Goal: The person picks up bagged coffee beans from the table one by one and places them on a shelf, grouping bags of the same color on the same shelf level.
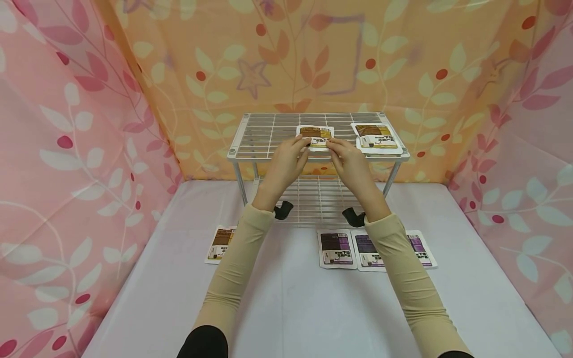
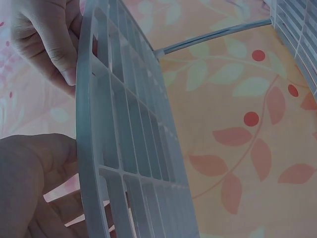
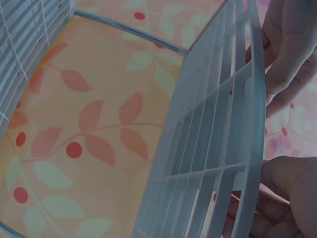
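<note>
While the head view looks down, the left hand (image 1: 286, 161) and right hand (image 1: 351, 161) pinch the near edge of a brown packet (image 1: 315, 136) lying on top of the white wire rack (image 1: 264, 130); another brown packet (image 1: 375, 135) lies at the rack's right end (purple packets (image 1: 336, 248) lie on the table (image 1: 295, 308)); from the left wrist, fingers (image 2: 47, 39) curl at the rack's rim (image 2: 85, 124); from the right wrist, fingers (image 3: 290, 44) curl likewise at the rim (image 3: 252, 99)

Both arms wear long, close-fitting beige sleeves (image 1: 233, 268) that run from above the elbow to the wrist, lightly creased along their length. At 6 o'clock in the head view, dark black cloth (image 1: 203, 344) shows beneath the upper end of each sleeve. A small black strap mount (image 1: 284, 209) sits under each wrist. The left hand (image 1: 286, 161) and right hand (image 1: 351, 161) are bare, without rings or gloves.
</note>
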Motion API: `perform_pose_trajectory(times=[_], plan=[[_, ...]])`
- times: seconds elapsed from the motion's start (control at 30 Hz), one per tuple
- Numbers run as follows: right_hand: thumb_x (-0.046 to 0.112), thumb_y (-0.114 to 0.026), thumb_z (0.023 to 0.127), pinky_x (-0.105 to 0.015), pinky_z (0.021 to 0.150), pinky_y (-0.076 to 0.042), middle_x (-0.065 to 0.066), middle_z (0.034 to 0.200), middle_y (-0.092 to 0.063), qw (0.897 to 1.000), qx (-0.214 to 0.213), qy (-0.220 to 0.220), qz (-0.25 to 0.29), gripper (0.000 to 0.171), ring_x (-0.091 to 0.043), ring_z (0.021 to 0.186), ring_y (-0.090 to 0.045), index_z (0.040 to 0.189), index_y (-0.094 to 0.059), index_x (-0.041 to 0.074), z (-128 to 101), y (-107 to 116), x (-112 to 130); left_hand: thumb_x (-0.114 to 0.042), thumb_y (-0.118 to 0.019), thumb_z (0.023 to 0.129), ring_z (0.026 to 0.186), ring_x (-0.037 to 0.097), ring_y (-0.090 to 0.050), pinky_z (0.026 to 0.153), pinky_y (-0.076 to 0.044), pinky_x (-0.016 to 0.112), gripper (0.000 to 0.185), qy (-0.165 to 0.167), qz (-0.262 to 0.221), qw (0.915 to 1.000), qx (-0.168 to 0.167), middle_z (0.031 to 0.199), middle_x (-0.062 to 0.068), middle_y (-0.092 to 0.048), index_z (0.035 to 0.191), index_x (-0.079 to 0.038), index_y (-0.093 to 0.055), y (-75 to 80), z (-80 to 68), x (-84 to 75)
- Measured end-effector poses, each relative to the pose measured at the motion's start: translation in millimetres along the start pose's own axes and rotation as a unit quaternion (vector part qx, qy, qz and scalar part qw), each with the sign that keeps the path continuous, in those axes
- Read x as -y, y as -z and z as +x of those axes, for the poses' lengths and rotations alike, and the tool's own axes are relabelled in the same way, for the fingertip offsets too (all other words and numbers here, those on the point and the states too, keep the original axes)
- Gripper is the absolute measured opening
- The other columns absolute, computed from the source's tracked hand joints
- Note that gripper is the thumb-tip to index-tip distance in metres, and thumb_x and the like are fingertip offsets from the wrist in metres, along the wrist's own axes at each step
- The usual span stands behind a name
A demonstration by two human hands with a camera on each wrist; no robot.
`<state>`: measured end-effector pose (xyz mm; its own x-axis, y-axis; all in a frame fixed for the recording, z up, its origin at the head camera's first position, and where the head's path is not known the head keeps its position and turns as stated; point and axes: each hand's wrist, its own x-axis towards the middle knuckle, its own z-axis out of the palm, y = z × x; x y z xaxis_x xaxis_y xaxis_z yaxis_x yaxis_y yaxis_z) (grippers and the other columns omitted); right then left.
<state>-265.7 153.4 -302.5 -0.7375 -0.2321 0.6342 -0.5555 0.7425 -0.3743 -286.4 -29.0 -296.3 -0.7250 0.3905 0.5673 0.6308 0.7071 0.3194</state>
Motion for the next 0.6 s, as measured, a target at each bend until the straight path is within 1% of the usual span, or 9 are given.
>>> perform_pose_trajectory(times=[0.13, 0.3, 0.4, 0.47, 0.57, 0.6], plan=[[0.007, -0.052, 0.094, -0.041, 0.080, -0.053, -0.019, 0.126, -0.056, 1.000, 0.003, -0.002, -0.002, 0.029, -0.035, 0.103, -0.060, 0.120, -0.060, -0.002, -0.1, -0.2, -0.1, -0.017, -0.050, 0.095, 0.112, 0.031, -0.056, 0.094, -0.047, 0.036, 0.033, 0.008, 0.003, 1.0000, -0.002, 0.130, 0.016, -0.054, 0.125, -0.006, -0.058, 1.0, 0.3, -0.8], [0.013, -0.051, 0.095, -0.036, 0.077, -0.055, -0.018, 0.127, -0.055, 1.000, -0.004, -0.001, -0.002, 0.031, -0.032, 0.098, -0.063, 0.122, -0.058, 0.000, -2.6, -0.9, 1.2, -0.019, -0.051, 0.095, 0.104, 0.027, -0.060, 0.088, -0.050, 0.033, 0.033, 0.016, 0.012, 0.9998, -0.006, 0.130, 0.016, -0.054, 0.125, -0.008, -0.059, 2.1, -2.1, -1.6], [0.015, -0.052, 0.095, -0.032, 0.075, -0.055, -0.017, 0.127, -0.055, 1.000, -0.013, 0.003, -0.003, 0.033, -0.029, 0.098, -0.064, 0.124, -0.057, 0.001, -4.8, -2.6, 2.4, -0.020, -0.052, 0.095, 0.104, 0.026, -0.061, 0.090, -0.049, 0.033, 0.032, 0.013, 0.019, 0.9996, -0.015, 0.127, 0.015, -0.056, 0.123, -0.009, -0.060, 1.8, -4.0, -1.9], [0.015, -0.053, 0.094, -0.032, 0.074, -0.056, -0.016, 0.127, -0.055, 1.000, -0.023, 0.008, -0.004, 0.033, -0.029, 0.099, -0.063, 0.123, -0.057, 0.000, -6.0, -3.8, 3.7, -0.020, -0.052, 0.094, 0.105, 0.026, -0.061, 0.093, -0.047, 0.035, 0.031, 0.006, 0.025, 0.9993, -0.026, 0.126, 0.014, -0.058, 0.122, -0.009, -0.061, 1.0, -5.3, -1.9], [0.012, -0.055, 0.092, -0.034, 0.070, -0.056, -0.016, 0.128, -0.055, 0.999, -0.041, 0.017, -0.009, 0.032, -0.030, 0.101, -0.062, 0.122, -0.059, 0.001, -8.0, -6.2, 6.0, -0.020, -0.054, 0.094, 0.110, 0.027, -0.058, 0.098, -0.043, 0.039, 0.030, -0.002, 0.032, 0.9986, -0.043, 0.124, 0.013, -0.059, 0.120, -0.009, -0.062, -0.3, -7.5, -1.8], [0.012, -0.056, 0.092, -0.035, 0.070, -0.055, -0.016, 0.128, -0.054, 0.999, -0.048, 0.020, -0.010, 0.032, -0.031, 0.103, -0.061, 0.121, -0.059, 0.001, -8.6, -7.1, 6.9, -0.020, -0.054, 0.093, 0.110, 0.027, -0.058, 0.099, -0.043, 0.039, 0.030, -0.004, 0.034, 0.9982, -0.048, 0.124, 0.013, -0.060, 0.120, -0.009, -0.062, -0.6, -8.3, -1.7]])
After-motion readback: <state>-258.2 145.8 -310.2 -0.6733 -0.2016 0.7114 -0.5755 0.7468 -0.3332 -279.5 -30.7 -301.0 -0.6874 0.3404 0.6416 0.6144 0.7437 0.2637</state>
